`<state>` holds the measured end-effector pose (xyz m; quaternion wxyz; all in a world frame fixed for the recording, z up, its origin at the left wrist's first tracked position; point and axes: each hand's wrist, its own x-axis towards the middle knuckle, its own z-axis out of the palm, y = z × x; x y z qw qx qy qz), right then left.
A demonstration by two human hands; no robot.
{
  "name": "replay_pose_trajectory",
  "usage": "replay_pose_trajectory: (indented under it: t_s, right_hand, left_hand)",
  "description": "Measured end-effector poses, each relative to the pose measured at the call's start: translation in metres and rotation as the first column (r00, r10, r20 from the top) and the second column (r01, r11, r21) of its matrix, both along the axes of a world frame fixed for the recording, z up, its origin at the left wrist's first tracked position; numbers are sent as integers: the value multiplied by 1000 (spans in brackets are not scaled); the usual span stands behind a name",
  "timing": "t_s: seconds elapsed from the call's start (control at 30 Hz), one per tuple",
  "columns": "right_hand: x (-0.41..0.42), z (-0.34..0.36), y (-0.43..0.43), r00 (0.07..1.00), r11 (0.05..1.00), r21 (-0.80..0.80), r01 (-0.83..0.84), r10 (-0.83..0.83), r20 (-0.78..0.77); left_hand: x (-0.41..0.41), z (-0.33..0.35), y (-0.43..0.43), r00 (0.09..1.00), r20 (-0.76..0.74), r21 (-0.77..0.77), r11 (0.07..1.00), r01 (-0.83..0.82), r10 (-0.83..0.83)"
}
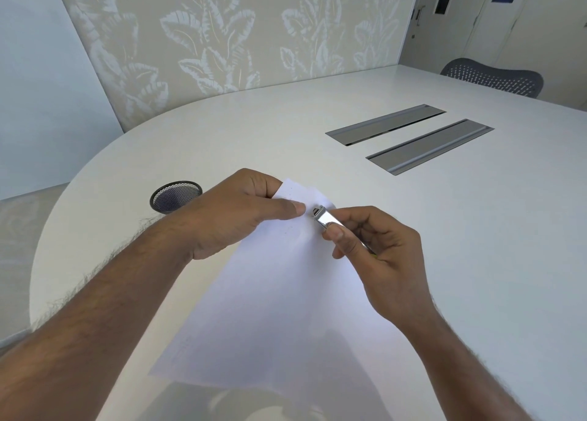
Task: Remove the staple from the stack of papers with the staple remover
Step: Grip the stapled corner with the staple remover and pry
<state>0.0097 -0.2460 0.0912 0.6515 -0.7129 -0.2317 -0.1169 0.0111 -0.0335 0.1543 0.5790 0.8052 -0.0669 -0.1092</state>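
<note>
A stack of white papers (270, 300) lies at an angle on the white table (444, 246), its far corner lifted. My left hand (235, 211) pinches that far corner, thumb on top and fingers behind the sheets. My right hand (374, 255) holds a shiny metal staple remover (325, 220) between thumb and fingers. The remover's jaw end rests on the paper near the top corner, just right of my left thumb tip. The staple itself is too small to make out.
A black mesh cup (175, 196) is set at the table's left edge, behind my left wrist. Two grey metal cable hatches (409, 138) lie flush in the table farther right. A dark mesh chair back (492, 77) stands at the far right.
</note>
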Motion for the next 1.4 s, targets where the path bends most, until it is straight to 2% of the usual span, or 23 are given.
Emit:
replay_pose_trajectory:
  t_s: [0.37, 0.5, 0.7, 0.93, 1.4]
  right_hand:
    - [5, 10, -3, 995, 992, 94, -83, 88, -56]
    - [7, 14, -8, 994, 993, 63, -98, 100, -36]
    - [3, 12, -7, 993, 991, 79, -110, 113, -43]
    - [5, 14, -7, 991, 991, 55, -124, 126, -51]
    - [8, 15, -5, 985, 988, 73, -136, 142, -100]
  left_hand:
    - [-7, 1, -10, 999, 52, 109, 994, -18, 13]
    - [-5, -2, -10, 991, 114, 55, 996, -71, 64]
    - [-7, 0, -11, 994, 95, 6, 999, -52, 51]
    - [-10, -2, -14, 993, 115, 53, 998, -45, 39]
    - [-7, -9, -10, 991, 126, 30, 999, -42, 38]
